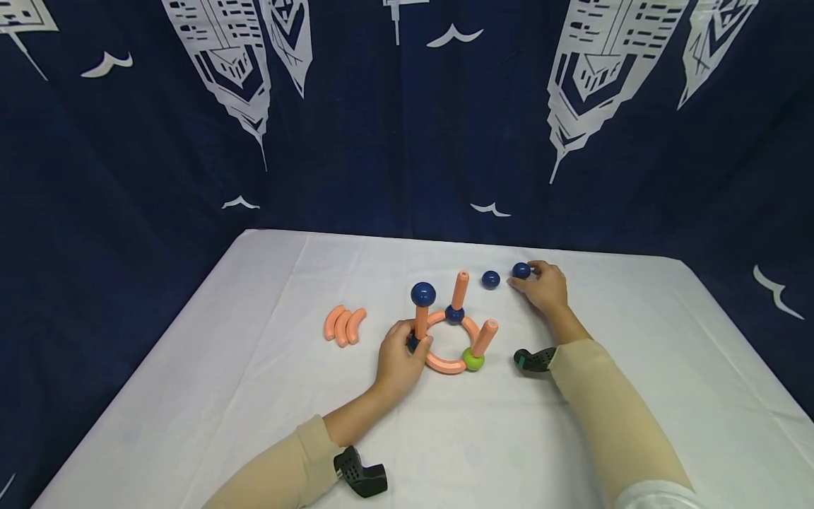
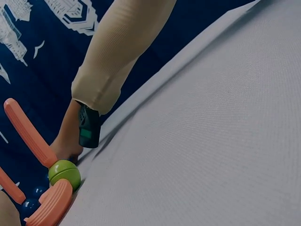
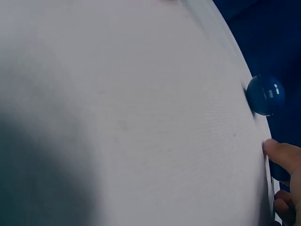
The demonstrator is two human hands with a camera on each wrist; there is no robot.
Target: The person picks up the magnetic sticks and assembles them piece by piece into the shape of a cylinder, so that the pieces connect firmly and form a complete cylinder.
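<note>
The left wrist view cuts off the ring (image 1: 445, 366), and the left hand (image 1: 399, 362) partly hides its left joint (image 1: 413, 343). This hand grips the ring there, near the middle of the table (image 1: 191, 396). The right hand (image 1: 545, 288), opened narrowly, holds the right ball (image 1: 521, 271) at the far side between thumb and fingers; another ball (image 1: 490, 280) lies just left.
</note>
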